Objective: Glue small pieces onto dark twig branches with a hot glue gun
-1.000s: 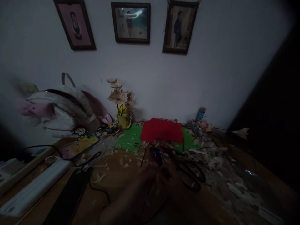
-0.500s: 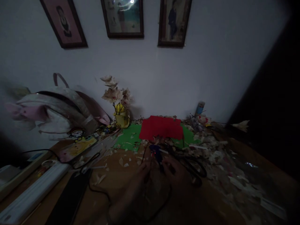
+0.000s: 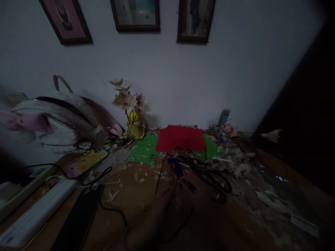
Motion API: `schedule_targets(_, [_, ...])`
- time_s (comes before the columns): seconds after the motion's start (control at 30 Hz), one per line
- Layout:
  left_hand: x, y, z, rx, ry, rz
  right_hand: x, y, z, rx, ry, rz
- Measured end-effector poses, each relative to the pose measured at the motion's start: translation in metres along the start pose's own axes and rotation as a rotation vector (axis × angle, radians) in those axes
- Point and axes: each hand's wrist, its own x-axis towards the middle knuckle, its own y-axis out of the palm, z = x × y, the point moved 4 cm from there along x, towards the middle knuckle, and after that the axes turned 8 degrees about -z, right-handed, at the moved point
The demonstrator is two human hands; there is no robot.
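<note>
In the dim head view, my left hand [image 3: 162, 196] is low in the middle over the wooden table, fingers bent together. A thin dark stick [image 3: 160, 176] slants up beside its fingers; whether they grip it is unclear. Close by on the right, my right hand [image 3: 194, 186] has its fingers curled toward the left one. What lies between the fingertips is too dark to make out. Just beyond the right fingertips is a blue glue gun [image 3: 177, 168] with a small red light and a white glue stick in its back. Its handle end is hidden by that hand.
Red paper [image 3: 180, 138] overlaps green paper [image 3: 143, 150] behind the hands. Black-handled scissors [image 3: 218, 184] lie right, among pale scraps [image 3: 243, 170]. At left are a black flat object [image 3: 78, 219], a white strip [image 3: 39, 212], a backpack [image 3: 65, 122] and a yellow flower vase [image 3: 136, 129].
The view has tipped slightly down, so the background sits higher. My right fingers now appear lower along the glue gun's handle, and both hands are closer together.
</note>
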Motion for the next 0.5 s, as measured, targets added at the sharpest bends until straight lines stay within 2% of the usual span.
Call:
schedule_targets(0.17, [0.004,0.000,0.012,-0.016,-0.026,0.008,0.000,0.000,0.001,-0.001,-0.032,0.027])
schedule_targets(0.33, [0.006,0.000,0.013,-0.060,-0.011,0.068,-0.001,0.000,-0.004,-0.007,-0.003,0.072])
schedule_targets(0.5, [0.008,0.000,0.016,-0.017,-0.051,0.023,-0.003,0.003,-0.008,-0.010,-0.044,0.112])
